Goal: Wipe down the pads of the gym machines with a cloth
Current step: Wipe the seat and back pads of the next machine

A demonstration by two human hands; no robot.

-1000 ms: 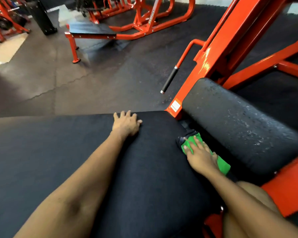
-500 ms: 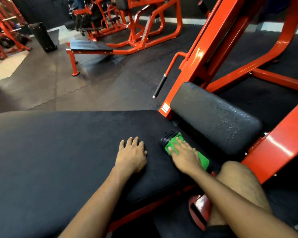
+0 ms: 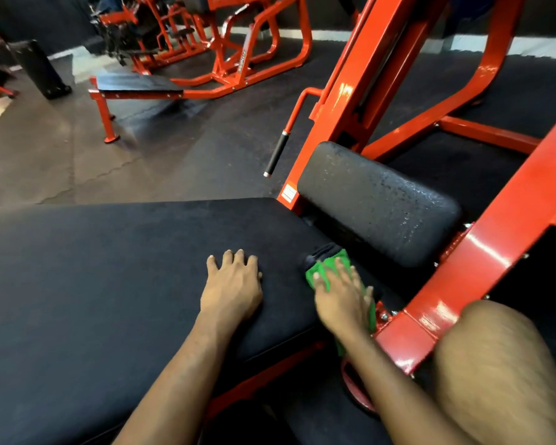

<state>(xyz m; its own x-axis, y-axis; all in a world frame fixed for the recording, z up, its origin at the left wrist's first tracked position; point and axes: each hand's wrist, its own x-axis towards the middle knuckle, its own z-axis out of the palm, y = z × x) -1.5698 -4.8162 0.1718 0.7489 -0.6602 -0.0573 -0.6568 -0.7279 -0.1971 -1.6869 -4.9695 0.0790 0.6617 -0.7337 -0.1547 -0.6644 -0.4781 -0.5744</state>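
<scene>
Flat left hand (image 3: 231, 290) rests on matte pad (image 3: 109, 268); spread right hand (image 3: 341, 300) presses green cloth (image 3: 323, 264).

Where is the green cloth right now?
Head view, right of centre: the green cloth lies under the right hand at the right edge of the large bench pad, beside the smaller droplet-covered pad.

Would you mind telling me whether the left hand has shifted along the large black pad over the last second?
Yes. The left hand has drawn back from the far edge of the large pad toward the person's side.
</scene>
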